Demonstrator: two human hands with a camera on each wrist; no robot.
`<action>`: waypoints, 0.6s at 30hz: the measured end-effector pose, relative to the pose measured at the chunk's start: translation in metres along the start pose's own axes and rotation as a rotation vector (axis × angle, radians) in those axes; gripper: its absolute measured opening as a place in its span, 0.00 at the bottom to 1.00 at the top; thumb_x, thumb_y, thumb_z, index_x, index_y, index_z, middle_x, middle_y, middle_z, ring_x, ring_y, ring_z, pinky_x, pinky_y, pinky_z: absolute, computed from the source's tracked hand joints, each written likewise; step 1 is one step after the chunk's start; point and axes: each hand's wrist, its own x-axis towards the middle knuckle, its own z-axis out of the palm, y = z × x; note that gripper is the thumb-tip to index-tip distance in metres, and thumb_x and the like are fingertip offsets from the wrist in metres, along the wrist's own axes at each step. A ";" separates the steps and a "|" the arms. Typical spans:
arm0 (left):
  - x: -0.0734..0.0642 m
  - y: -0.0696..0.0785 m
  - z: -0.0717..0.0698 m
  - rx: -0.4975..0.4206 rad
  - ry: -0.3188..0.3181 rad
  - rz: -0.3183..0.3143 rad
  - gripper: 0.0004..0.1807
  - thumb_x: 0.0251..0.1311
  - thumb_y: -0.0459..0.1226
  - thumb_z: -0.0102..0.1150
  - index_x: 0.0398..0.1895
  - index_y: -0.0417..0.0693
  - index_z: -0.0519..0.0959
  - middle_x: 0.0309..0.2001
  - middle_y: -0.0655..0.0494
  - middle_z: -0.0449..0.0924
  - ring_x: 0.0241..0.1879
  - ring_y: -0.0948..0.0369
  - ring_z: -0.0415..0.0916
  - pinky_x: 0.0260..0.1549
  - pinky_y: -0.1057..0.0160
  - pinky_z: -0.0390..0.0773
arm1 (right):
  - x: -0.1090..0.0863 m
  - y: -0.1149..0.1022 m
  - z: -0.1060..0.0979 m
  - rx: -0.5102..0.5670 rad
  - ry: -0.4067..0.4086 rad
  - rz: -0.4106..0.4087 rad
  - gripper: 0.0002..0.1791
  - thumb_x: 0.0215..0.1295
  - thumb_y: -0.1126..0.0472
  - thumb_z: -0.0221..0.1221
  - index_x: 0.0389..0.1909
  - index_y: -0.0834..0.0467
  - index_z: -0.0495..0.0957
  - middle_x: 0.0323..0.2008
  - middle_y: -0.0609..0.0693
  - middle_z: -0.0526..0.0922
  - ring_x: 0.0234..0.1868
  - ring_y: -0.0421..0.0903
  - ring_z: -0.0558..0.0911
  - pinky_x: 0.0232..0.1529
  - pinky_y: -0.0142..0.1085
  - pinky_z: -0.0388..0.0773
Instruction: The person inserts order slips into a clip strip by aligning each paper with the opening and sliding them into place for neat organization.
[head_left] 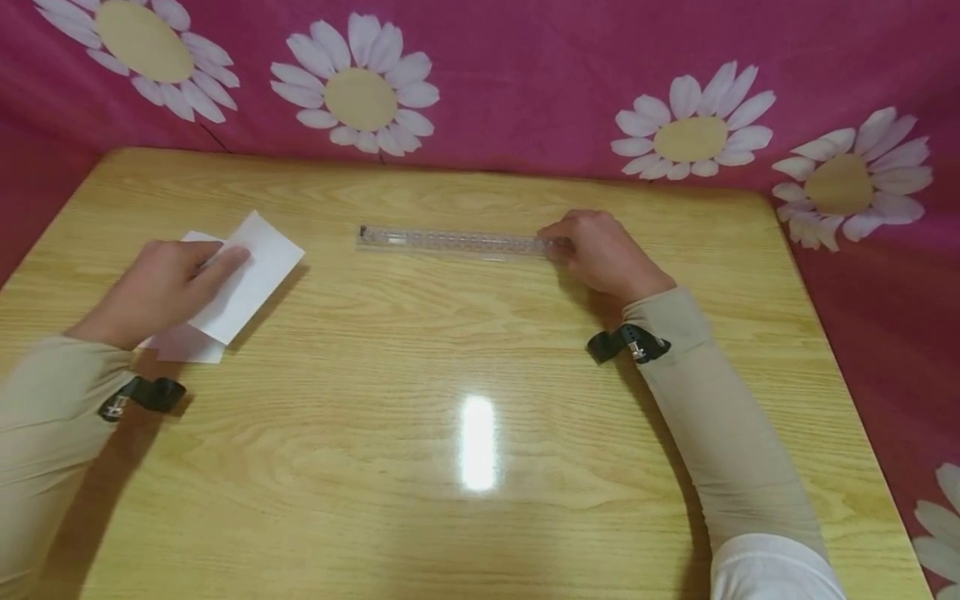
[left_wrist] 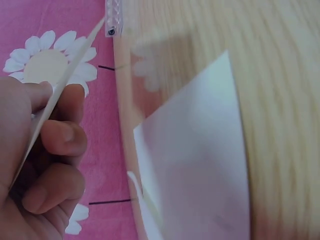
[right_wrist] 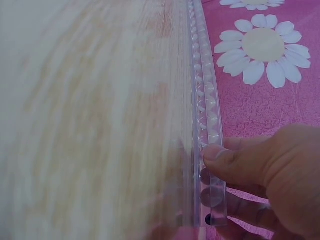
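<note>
Between thumb and curled fingers, my left hand (head_left: 168, 283) pinches a white paper card (head_left: 255, 279), which the left wrist view shows edge-on. Beneath it more white paper (head_left: 191, 346) lies on the left of the table; one sheet (left_wrist: 195, 150) fills much of the lower left wrist view. Toward the back of the table is a long, narrow clear plastic case (head_left: 450, 242) with a row of clear round beads (right_wrist: 211, 122) inside. My right hand (head_left: 603, 254) grips the right end of this case, thumb (right_wrist: 217, 154) on one side and fingers on the other.
The wood-patterned table (head_left: 360, 417) has a glossy top with a bright light reflection in the middle. Right behind its back edge hangs a pink cloth (head_left: 517, 92) with large white flowers. Dark straps (head_left: 630, 343) circle both sleeved wrists.
</note>
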 end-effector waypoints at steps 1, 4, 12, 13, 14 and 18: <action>0.001 0.001 0.001 -0.011 0.000 0.000 0.25 0.77 0.50 0.52 0.21 0.46 0.74 0.15 0.56 0.71 0.18 0.66 0.65 0.20 0.66 0.65 | 0.000 0.000 0.000 -0.003 0.001 0.000 0.15 0.72 0.66 0.60 0.57 0.58 0.85 0.44 0.59 0.89 0.41 0.53 0.83 0.49 0.48 0.81; 0.005 0.004 0.006 -0.056 -0.014 -0.005 0.25 0.78 0.51 0.50 0.26 0.44 0.79 0.15 0.56 0.73 0.19 0.67 0.67 0.20 0.66 0.67 | 0.000 0.001 0.000 -0.007 0.003 0.005 0.15 0.72 0.66 0.60 0.57 0.58 0.85 0.44 0.59 0.89 0.41 0.53 0.84 0.50 0.48 0.81; 0.012 0.012 0.017 -0.128 -0.023 -0.088 0.27 0.78 0.54 0.48 0.36 0.41 0.84 0.24 0.49 0.78 0.25 0.64 0.69 0.26 0.68 0.67 | -0.001 0.001 0.000 -0.003 0.001 0.016 0.15 0.72 0.67 0.60 0.57 0.59 0.85 0.45 0.60 0.89 0.43 0.55 0.85 0.52 0.49 0.81; 0.013 0.013 0.018 -0.133 -0.028 -0.102 0.27 0.78 0.54 0.47 0.38 0.41 0.85 0.25 0.49 0.78 0.26 0.63 0.69 0.27 0.68 0.66 | -0.001 0.000 0.000 -0.002 -0.003 0.020 0.15 0.72 0.66 0.60 0.57 0.59 0.85 0.45 0.59 0.89 0.44 0.54 0.85 0.52 0.49 0.81; 0.013 0.014 0.019 -0.135 -0.030 -0.114 0.28 0.78 0.55 0.47 0.41 0.40 0.85 0.26 0.49 0.78 0.27 0.63 0.68 0.28 0.68 0.65 | 0.000 0.000 0.000 -0.003 -0.008 0.024 0.15 0.72 0.66 0.60 0.57 0.58 0.85 0.45 0.59 0.89 0.44 0.54 0.85 0.52 0.49 0.81; 0.015 0.020 0.024 -0.171 -0.020 -0.135 0.29 0.78 0.56 0.46 0.36 0.41 0.83 0.26 0.50 0.74 0.29 0.62 0.66 0.30 0.67 0.63 | 0.000 0.000 0.000 0.002 -0.018 0.039 0.16 0.72 0.66 0.60 0.58 0.57 0.85 0.46 0.58 0.89 0.44 0.54 0.84 0.53 0.48 0.82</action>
